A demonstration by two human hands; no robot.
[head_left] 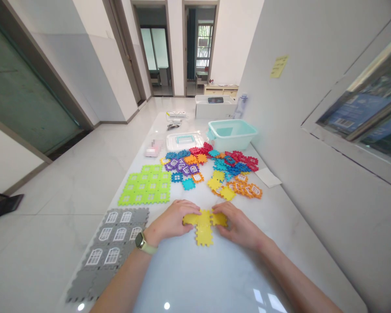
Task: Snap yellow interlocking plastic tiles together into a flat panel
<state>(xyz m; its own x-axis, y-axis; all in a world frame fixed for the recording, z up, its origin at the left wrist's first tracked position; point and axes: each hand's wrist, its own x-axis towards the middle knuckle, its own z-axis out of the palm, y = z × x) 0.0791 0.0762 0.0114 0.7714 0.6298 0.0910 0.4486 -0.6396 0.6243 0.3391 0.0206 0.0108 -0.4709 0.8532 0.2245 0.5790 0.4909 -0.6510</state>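
Yellow interlocking tiles (204,234) lie on the white table in a T shape, with two in a column and one on either side at the top. My left hand (174,218), wearing a watch (143,241), grips the left yellow tile (191,218) between thumb and fingers. On the opposite side my right hand (236,224) pinches the right yellow tile (219,218), its edge meeting the middle tile. Whether that joint is fully pressed together I cannot tell. Beyond my hands, loose yellow tiles (227,193) rest near a heap of orange window tiles (247,188).
A joined green sheet (146,186) and a grey sheet with white windows (120,234) lie along the left. Mixed coloured tiles (182,165) spread behind. Farther back are a teal bin (233,141), its lid (184,140) and a white box (211,109). A wall borders the right.
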